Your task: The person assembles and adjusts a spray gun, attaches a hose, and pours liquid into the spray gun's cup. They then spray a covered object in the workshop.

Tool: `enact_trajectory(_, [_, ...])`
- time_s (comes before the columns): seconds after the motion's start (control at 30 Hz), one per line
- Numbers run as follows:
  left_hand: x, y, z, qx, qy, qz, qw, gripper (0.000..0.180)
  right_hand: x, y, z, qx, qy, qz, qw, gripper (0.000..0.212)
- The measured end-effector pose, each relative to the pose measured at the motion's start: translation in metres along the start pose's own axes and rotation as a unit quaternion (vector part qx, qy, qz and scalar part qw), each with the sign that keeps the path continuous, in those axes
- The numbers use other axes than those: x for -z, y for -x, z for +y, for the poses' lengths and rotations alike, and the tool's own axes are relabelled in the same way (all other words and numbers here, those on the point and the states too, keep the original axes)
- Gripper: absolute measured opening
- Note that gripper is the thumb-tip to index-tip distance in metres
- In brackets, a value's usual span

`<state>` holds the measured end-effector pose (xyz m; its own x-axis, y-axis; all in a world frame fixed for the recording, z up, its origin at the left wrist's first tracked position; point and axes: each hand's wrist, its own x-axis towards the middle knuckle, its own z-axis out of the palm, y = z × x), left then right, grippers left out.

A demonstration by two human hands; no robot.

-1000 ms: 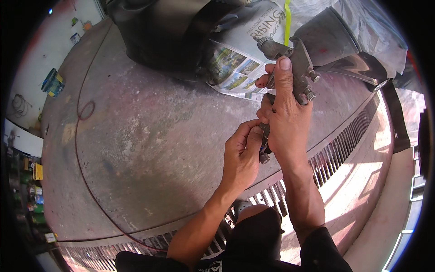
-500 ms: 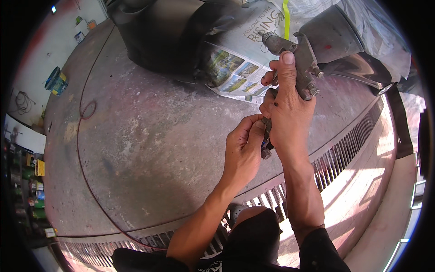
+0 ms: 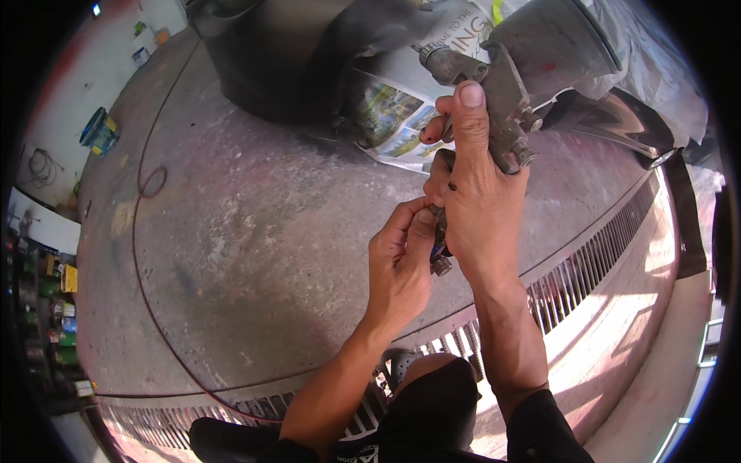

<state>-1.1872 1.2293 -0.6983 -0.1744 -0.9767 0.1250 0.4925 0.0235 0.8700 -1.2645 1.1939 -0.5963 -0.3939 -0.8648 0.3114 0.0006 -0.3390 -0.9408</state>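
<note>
My right hand [image 3: 484, 197] is wrapped round the handle of a grey metal spray gun [image 3: 507, 104], thumb along its back. The gun's wide dark cup [image 3: 552, 48] tilts up at the upper right, and its nozzle end points up and left. Lower down, my left hand [image 3: 401, 262] pinches with thumb and finger at the bottom of the handle. A small metal fitting [image 3: 441, 266] sticks out below these fingertips. The palm and fingers hide most of the handle.
Ahead stands a black car panel [image 3: 278, 69] with printed paper [image 3: 386, 116] masking beside it and clear plastic sheeting [image 3: 656, 92] at right. A thin hose [image 3: 139, 262] loops over the stained floor. A slotted floor grate [image 3: 571, 289] runs near my legs. Cans [image 3: 68, 324] line the left.
Both hands and the spray gun have shifted a little left and up in the picture. The grips look the same.
</note>
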Motion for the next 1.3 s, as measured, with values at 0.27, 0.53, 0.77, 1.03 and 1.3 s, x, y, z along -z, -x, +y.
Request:
enact_trajectory(0.27, [0.001,0.007,0.000,-0.013,0.011,0.045,0.999,0.033,-0.010,0.001,0.008,0.012,-0.026,-0.031,0.999,0.054])
enact_trajectory(0.53, [-0.020,-0.008,-0.018,0.031,-0.019,-0.033,0.999,0.027,0.025,-0.001,0.007,0.006,0.020,0.075,0.997,0.057])
enact_trajectory(0.77, [-0.016,-0.003,-0.028,-0.057,-0.137,-0.021,0.989,0.033,0.038,0.001,0.011,-0.005,-0.002,0.084,0.996,0.056])
enact_trajectory(1.03, [0.052,0.074,-0.043,-0.013,-0.228,0.117,0.966,0.042,0.025,0.003,0.011,0.021,-0.003,0.059,0.998,0.054])
enact_trajectory(1.3, [0.101,0.137,-0.063,0.074,-0.291,0.156,0.941,0.032,0.031,0.007,0.014,-0.022,0.004,-0.007,1.000,0.054])
